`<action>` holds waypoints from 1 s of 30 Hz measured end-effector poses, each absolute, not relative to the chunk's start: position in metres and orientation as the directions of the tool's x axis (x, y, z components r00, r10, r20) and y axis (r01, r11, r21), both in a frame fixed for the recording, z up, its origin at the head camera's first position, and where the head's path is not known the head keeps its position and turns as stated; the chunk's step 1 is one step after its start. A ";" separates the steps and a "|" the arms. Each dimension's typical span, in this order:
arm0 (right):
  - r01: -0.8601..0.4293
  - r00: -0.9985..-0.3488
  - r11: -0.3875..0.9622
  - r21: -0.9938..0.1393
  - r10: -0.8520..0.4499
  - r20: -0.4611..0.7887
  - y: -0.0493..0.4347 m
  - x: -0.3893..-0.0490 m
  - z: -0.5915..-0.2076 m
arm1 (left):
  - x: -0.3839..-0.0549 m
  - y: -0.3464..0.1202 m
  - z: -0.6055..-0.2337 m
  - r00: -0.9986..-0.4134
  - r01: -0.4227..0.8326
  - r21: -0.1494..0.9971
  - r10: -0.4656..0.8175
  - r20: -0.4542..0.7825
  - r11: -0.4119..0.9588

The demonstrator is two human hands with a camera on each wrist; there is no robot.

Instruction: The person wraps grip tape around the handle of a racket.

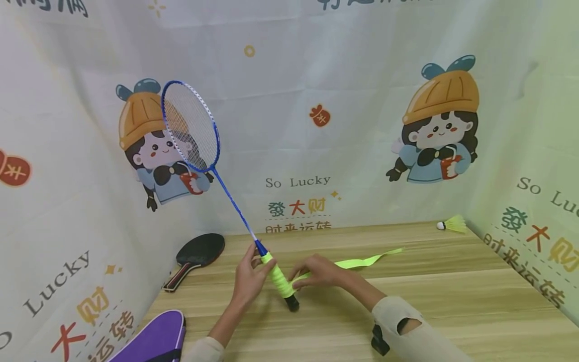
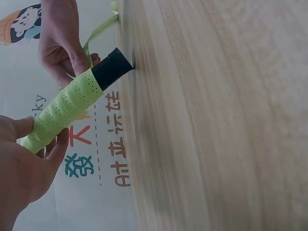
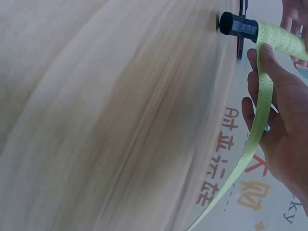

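A blue and white badminton racket slants up to the left, its head raised and its butt end low over the table. Most of its handle is wrapped in perforated yellow-green overgrip tape; the black butt end is bare. My left hand grips the upper part of the wrapped handle, thumb and fingers around it. At the lower edge of the wrapping, my right hand pinches the tape between thumb and fingers. From there the loose tape strip runs across the palm and trails rightward over the table.
A black table tennis bat lies at the table's left, with a purple case in front of it. At the far right corner is a yellow shuttlecock. Printed cloth hangs behind and at both sides of the wooden table.
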State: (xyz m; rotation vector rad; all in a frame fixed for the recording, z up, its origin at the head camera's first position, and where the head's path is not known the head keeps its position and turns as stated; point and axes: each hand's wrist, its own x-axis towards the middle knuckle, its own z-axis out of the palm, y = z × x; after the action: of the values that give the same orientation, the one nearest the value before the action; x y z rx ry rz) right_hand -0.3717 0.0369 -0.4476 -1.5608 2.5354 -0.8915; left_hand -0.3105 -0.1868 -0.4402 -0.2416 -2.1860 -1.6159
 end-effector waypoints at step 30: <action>-0.801 -0.568 0.434 -0.412 -0.767 0.297 0.017 -0.367 -0.452 | -0.306 -0.175 -0.441 -0.887 0.379 0.882 -0.160 0.433 0.281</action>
State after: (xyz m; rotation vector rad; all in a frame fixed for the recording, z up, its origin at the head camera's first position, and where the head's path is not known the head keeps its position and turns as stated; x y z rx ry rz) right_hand -0.3675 0.0166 -0.4519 -1.4868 2.7149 -0.8375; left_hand -0.3059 -0.1754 -0.4405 -0.1969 -2.1154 -1.6412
